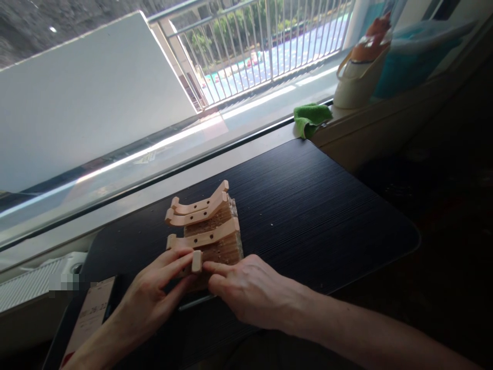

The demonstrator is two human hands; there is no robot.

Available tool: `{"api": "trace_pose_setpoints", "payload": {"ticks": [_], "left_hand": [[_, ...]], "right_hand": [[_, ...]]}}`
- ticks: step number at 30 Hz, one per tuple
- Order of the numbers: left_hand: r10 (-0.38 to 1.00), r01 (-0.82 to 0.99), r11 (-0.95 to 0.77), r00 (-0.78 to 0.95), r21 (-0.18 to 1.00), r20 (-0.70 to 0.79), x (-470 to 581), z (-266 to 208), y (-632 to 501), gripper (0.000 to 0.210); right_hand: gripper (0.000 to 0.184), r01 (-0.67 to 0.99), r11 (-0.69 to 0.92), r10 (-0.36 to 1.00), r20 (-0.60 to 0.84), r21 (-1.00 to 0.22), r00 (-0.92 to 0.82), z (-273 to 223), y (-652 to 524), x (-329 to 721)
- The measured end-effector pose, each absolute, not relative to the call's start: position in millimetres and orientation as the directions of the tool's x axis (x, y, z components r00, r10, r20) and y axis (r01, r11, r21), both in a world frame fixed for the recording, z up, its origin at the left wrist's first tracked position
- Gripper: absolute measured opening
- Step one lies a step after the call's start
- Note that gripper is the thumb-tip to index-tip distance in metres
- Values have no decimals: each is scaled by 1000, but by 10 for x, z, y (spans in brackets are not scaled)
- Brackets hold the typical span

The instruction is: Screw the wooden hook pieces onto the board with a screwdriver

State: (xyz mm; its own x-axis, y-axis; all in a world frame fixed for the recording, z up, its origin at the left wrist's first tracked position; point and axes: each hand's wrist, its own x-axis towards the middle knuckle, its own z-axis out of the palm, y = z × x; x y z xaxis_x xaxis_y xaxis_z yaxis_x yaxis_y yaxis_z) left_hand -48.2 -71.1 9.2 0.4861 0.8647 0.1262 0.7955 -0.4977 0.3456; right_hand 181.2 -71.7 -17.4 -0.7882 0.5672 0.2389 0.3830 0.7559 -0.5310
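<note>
On a rough wooden block lie several pale, curved wooden hooks, each with two dark holes. Two of them, a rear hook and one behind it, lie close together; another hook rests nearer to me. My left hand pinches a small pale wooden piece between fingers and thumb, its blunt end facing me. The rest of that piece is hidden. My right hand is closed beside it, index fingertip at the piece's right side. Whatever its curled fingers hold is out of sight.
The block stands on a black table against a window sill. A phone-like screen showing digits leans at the left, near a white radiator. At the far corner are a green cloth, a cream pot and a teal basin.
</note>
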Motion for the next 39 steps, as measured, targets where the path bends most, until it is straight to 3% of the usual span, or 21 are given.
{"api": "trace_pose_setpoints", "payload": {"ticks": [13,21,30,36,39], "left_hand": [[856,785,-509,504,354,115,-493,107,-705,26],[820,768,-567,562,297,113,-458,131,-671,24],[824,781,-554,563,290,58,-430,152,-669,25],[829,787,-545,557,289,46,-514,115,-655,26],[823,776,-563,558,282,109,-519,113,-658,24]], "right_hand": [[9,358,783,515,206,-509,-832,-161,-627,1890],[12,351,809,483,193,-471,-854,-170,-609,1895],[11,342,855,460,269,-389,-846,-264,-664,1878],[14,346,834,486,276,-429,-829,-325,-703,1911],[14,375,806,529,275,-457,-803,-332,-728,1917]]}}
